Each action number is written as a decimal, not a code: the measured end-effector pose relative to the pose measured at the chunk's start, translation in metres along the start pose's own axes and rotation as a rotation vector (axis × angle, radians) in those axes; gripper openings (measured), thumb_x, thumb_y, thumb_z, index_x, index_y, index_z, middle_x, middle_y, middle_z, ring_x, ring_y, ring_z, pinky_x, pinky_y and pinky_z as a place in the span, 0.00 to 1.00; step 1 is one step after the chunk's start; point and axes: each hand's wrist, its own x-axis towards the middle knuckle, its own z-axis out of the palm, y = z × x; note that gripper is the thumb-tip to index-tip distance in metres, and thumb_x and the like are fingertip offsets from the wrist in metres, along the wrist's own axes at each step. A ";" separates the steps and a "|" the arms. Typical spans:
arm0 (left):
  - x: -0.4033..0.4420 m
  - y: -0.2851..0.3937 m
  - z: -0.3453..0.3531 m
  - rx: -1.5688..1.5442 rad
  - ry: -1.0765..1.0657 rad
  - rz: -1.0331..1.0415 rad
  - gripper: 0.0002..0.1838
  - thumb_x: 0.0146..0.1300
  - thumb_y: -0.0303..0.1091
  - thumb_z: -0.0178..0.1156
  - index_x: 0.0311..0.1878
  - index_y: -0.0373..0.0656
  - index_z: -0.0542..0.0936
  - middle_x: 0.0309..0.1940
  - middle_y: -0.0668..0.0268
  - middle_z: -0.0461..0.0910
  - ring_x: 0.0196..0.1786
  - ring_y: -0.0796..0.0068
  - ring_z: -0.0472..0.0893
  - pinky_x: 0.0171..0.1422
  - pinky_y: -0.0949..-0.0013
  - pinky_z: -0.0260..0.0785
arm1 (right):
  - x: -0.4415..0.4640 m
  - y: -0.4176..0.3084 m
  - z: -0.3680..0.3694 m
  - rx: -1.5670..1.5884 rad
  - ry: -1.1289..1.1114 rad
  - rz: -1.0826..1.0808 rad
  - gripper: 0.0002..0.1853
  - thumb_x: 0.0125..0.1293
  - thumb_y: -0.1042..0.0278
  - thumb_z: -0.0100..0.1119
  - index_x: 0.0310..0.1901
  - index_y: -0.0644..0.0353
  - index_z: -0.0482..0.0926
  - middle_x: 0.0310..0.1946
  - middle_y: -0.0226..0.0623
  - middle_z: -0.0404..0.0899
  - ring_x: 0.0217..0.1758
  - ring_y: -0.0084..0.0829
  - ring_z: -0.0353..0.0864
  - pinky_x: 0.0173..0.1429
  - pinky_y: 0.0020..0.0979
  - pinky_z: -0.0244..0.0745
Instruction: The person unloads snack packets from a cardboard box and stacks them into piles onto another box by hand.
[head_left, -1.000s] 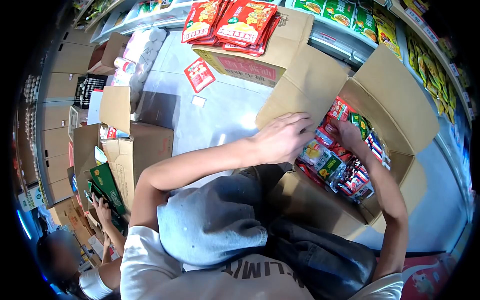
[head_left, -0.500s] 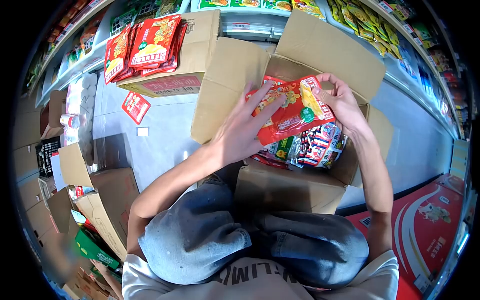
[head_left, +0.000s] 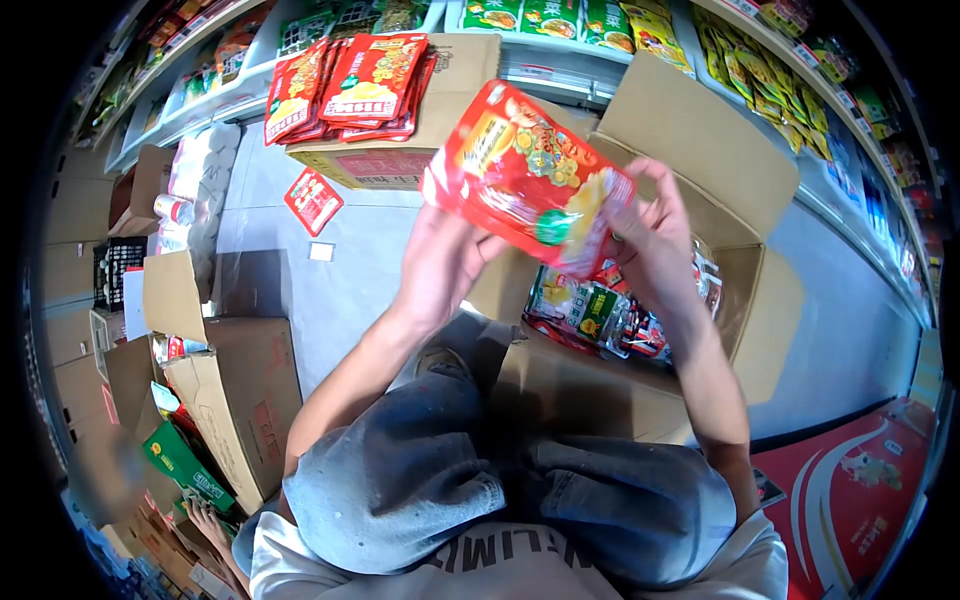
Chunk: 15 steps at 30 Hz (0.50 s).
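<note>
A red food packet [head_left: 530, 175] with yellow and green print is raised above the open cardboard box [head_left: 620, 390]. My right hand [head_left: 655, 235] pinches its right end between thumb and fingers. At the packet's lower left edge is my left hand [head_left: 440, 265], holding it with the fingertips partly hidden behind it. Inside the box lie several mixed packets [head_left: 595, 310], one green and others red, white and dark. A stack of similar red packets [head_left: 370, 80] rests on a closed carton [head_left: 465, 60] at the upper left.
One red packet [head_left: 313, 201] and a small white card [head_left: 321, 251] lie on the grey floor. Shelves with green packets [head_left: 550, 18] run along the back. Another open carton [head_left: 240, 400] stands at left, with another person's hand [head_left: 205, 520] near it. A red panel [head_left: 850, 490] is at lower right.
The red packet has come up and left out of the open box, tilting as it moves. Both hands moved with it, the left shifting to its lower left edge. The view has shifted slightly.
</note>
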 end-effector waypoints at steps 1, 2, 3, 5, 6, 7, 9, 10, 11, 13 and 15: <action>-0.002 0.009 0.002 -0.188 -0.043 -0.034 0.31 0.84 0.42 0.51 0.82 0.39 0.57 0.76 0.53 0.70 0.75 0.60 0.75 0.78 0.53 0.71 | -0.004 0.007 0.009 -0.058 0.012 0.054 0.19 0.75 0.78 0.62 0.59 0.56 0.64 0.50 0.44 0.87 0.47 0.31 0.91 0.47 0.31 0.91; -0.003 0.018 0.005 -0.374 -0.088 -0.069 0.30 0.85 0.44 0.49 0.81 0.39 0.59 0.74 0.53 0.73 0.74 0.60 0.76 0.77 0.52 0.73 | -0.007 0.014 0.017 -0.114 0.024 0.107 0.18 0.74 0.78 0.64 0.55 0.55 0.64 0.50 0.43 0.87 0.47 0.31 0.91 0.46 0.30 0.91; -0.007 0.026 0.020 -0.391 -0.001 -0.066 0.27 0.86 0.44 0.48 0.78 0.38 0.64 0.70 0.54 0.77 0.70 0.61 0.80 0.73 0.54 0.76 | -0.009 0.018 0.021 -0.204 0.034 0.166 0.18 0.72 0.80 0.66 0.50 0.55 0.64 0.48 0.39 0.87 0.47 0.29 0.91 0.46 0.30 0.91; -0.005 0.023 0.010 -0.183 0.059 -0.011 0.25 0.86 0.43 0.48 0.76 0.36 0.66 0.69 0.54 0.78 0.69 0.62 0.81 0.73 0.55 0.77 | -0.011 0.033 0.023 -0.198 -0.035 0.125 0.18 0.71 0.81 0.67 0.48 0.55 0.65 0.46 0.37 0.86 0.47 0.25 0.89 0.45 0.27 0.89; -0.005 0.022 0.005 -0.078 0.091 0.018 0.25 0.86 0.42 0.49 0.75 0.36 0.67 0.68 0.53 0.78 0.68 0.63 0.82 0.73 0.56 0.77 | -0.012 0.038 0.026 -0.195 -0.071 0.104 0.18 0.70 0.82 0.67 0.48 0.55 0.65 0.45 0.36 0.86 0.47 0.23 0.89 0.45 0.26 0.88; -0.002 0.018 0.004 -0.033 0.161 0.072 0.22 0.85 0.41 0.51 0.71 0.35 0.70 0.66 0.54 0.80 0.65 0.64 0.83 0.72 0.57 0.77 | -0.012 0.038 0.031 -0.264 -0.080 0.074 0.18 0.70 0.83 0.67 0.45 0.55 0.66 0.42 0.30 0.83 0.44 0.14 0.84 0.42 0.18 0.80; 0.002 0.021 0.002 0.000 0.241 0.064 0.21 0.84 0.41 0.52 0.69 0.35 0.71 0.63 0.54 0.81 0.62 0.67 0.84 0.69 0.59 0.79 | -0.009 0.034 0.033 -0.402 -0.174 0.044 0.17 0.70 0.83 0.67 0.44 0.55 0.66 0.39 0.27 0.81 0.41 0.10 0.80 0.39 0.16 0.74; 0.004 0.024 0.002 0.014 0.280 0.050 0.21 0.84 0.41 0.52 0.68 0.35 0.71 0.63 0.54 0.81 0.62 0.68 0.85 0.68 0.60 0.80 | -0.007 0.031 0.037 -0.474 -0.216 0.026 0.16 0.70 0.83 0.67 0.44 0.56 0.67 0.38 0.25 0.80 0.40 0.08 0.78 0.38 0.15 0.71; 0.006 0.027 0.000 0.055 0.293 0.036 0.21 0.84 0.42 0.53 0.67 0.35 0.72 0.61 0.56 0.83 0.61 0.70 0.85 0.67 0.62 0.80 | -0.005 0.028 0.043 -0.472 -0.217 0.043 0.14 0.71 0.83 0.66 0.44 0.56 0.69 0.35 0.21 0.77 0.37 0.06 0.75 0.35 0.15 0.66; 0.012 0.037 -0.002 0.129 0.265 -0.003 0.20 0.84 0.42 0.53 0.66 0.35 0.74 0.59 0.57 0.84 0.60 0.72 0.85 0.65 0.64 0.80 | 0.005 0.019 0.053 -0.492 -0.286 0.113 0.12 0.72 0.82 0.64 0.45 0.56 0.71 0.35 0.21 0.77 0.37 0.06 0.75 0.34 0.15 0.65; 0.021 0.048 -0.008 0.246 0.240 -0.041 0.19 0.84 0.42 0.54 0.62 0.35 0.77 0.56 0.60 0.86 0.54 0.74 0.87 0.59 0.67 0.81 | 0.021 0.017 0.054 -0.559 -0.334 0.195 0.10 0.72 0.83 0.63 0.46 0.57 0.73 0.35 0.21 0.78 0.37 0.07 0.75 0.36 0.16 0.66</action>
